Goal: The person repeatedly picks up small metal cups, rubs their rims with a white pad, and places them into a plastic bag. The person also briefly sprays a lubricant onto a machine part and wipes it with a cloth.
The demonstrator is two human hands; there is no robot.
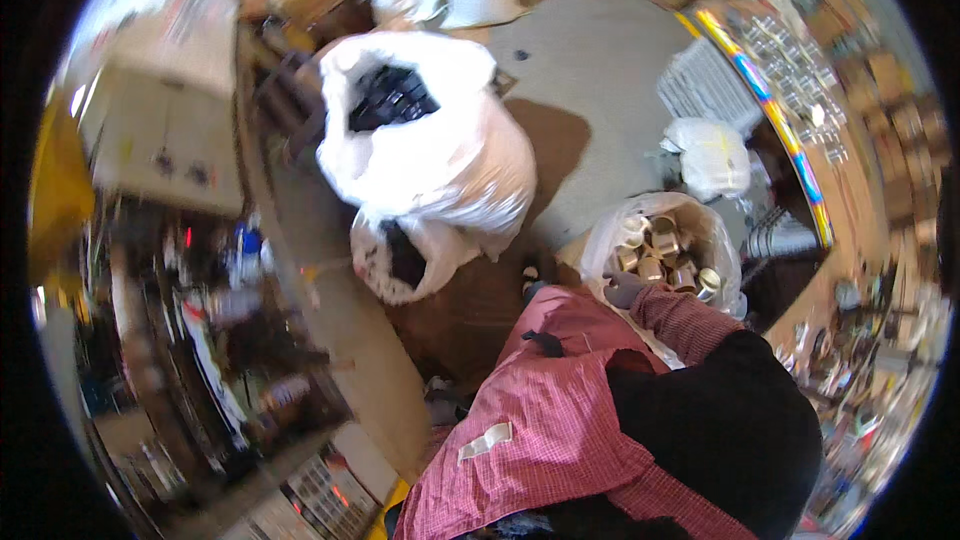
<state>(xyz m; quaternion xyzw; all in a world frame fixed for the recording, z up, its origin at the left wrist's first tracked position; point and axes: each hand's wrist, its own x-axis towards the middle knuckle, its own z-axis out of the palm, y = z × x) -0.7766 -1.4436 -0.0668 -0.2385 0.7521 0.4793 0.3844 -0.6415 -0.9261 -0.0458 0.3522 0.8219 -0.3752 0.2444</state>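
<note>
My right hand [622, 290], in a dark grey glove, closes on the near left rim of a clear plastic bag [735, 285]. Several metallic, cup-like cylindrical parts [662, 240] lie inside this bag, some upright and some tipped over. The right arm reaches in from below in a reddish knitted cuff and a black sleeve. I cannot make out my left hand anywhere. Left of the bag, out of the hand's grasp, stands a large white sack [440, 160] with its mouth wide, holding shiny black pieces [392, 98].
A smaller white bag [440, 265] with dark contents leans against the large sack. To the right is a workbench [860, 190] with clear parts; beneath it sit a wrapped white bundle [715, 155] and a grey slatted crate [705, 85]. Cluttered shelving [200, 340] lines the left side.
</note>
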